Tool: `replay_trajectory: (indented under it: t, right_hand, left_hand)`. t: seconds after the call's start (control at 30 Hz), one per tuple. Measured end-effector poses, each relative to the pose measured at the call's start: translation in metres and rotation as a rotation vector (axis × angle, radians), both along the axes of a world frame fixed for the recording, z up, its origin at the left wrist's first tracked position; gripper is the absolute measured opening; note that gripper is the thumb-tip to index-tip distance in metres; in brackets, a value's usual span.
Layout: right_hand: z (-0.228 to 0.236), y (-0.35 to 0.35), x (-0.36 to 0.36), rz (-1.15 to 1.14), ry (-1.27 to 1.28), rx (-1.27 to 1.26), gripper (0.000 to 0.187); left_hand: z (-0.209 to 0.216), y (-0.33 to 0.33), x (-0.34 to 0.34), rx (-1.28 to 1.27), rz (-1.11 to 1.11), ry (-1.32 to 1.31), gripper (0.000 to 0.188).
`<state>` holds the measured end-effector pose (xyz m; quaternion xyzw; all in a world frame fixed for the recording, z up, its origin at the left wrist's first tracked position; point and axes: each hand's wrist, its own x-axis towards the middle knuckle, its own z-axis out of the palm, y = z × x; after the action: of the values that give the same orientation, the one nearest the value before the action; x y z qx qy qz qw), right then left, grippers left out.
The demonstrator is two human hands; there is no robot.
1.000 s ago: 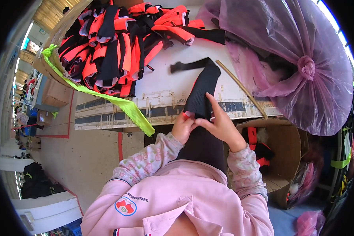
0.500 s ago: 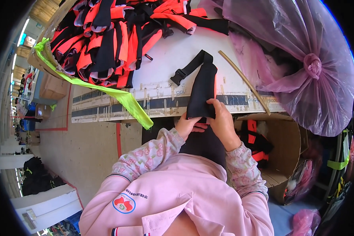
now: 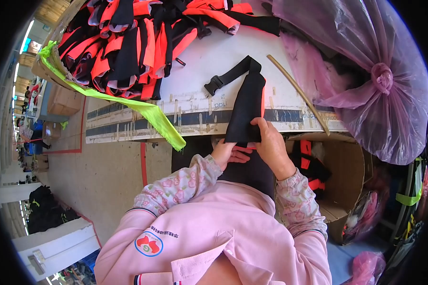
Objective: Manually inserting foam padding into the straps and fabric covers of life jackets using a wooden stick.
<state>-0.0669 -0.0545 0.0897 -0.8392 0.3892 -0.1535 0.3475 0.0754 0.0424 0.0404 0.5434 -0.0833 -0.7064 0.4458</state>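
A black fabric belt piece (image 3: pixel 246 107) with a bright orange edge lies over the table's front edge, its near end hanging toward me. From its far end a black webbing strap bends left to a plastic side-release buckle (image 3: pixel 213 85). My left hand (image 3: pixel 228 154) is closed on the lower left corner of the piece, some fingers curled beneath it. On the right side, my right hand (image 3: pixel 271 145) pinches the piece's edge between thumb and fingers. What lies under the fabric between the hands is partly hidden.
A heap of black and orange fabric pieces (image 3: pixel 128 52) fills the table's far left. A neon-green strip (image 3: pixel 147 114) droops over the front edge. To the right lie a thin wooden stick (image 3: pixel 297 92) and a knotted purple plastic bag (image 3: pixel 381 78). Below is an open cardboard box (image 3: pixel 345 175).
Both hands keep their hold on the belt piece. Its far end and the strap have shifted slightly up in the picture, as has the table, so the view itself moved a little.
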Motion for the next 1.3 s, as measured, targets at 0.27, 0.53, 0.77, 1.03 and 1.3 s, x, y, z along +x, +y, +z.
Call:
replay_trajectory:
  t: [0.27, 0.53, 0.77, 1.03, 1.3]
  right_hand:
    - [0.001, 0.002, -0.001, 0.033, 0.001, 0.035, 0.056]
    - [-0.002, -0.001, -0.002, 0.070, 0.024, 0.010, 0.054]
    - [0.004, -0.012, -0.010, 0.113, 0.004, 0.037, 0.049]
    - [0.033, -0.038, 0.027, 0.019, -0.117, -0.293, 0.065]
    - [-0.046, -0.037, 0.058, 0.073, 0.086, -0.536, 0.078]
  left_hand:
    - [-0.034, 0.008, -0.015, -0.314, 0.184, 0.172, 0.035]
    - [-0.026, -0.007, -0.024, -0.207, 0.212, -0.018, 0.034]
    - [-0.015, -0.012, -0.025, -0.139, 0.207, -0.043, 0.030]
    - [-0.012, -0.013, -0.035, -0.212, 0.256, -0.086, 0.027]
    - [-0.038, -0.010, -0.032, -0.235, 0.254, -0.036, 0.026]
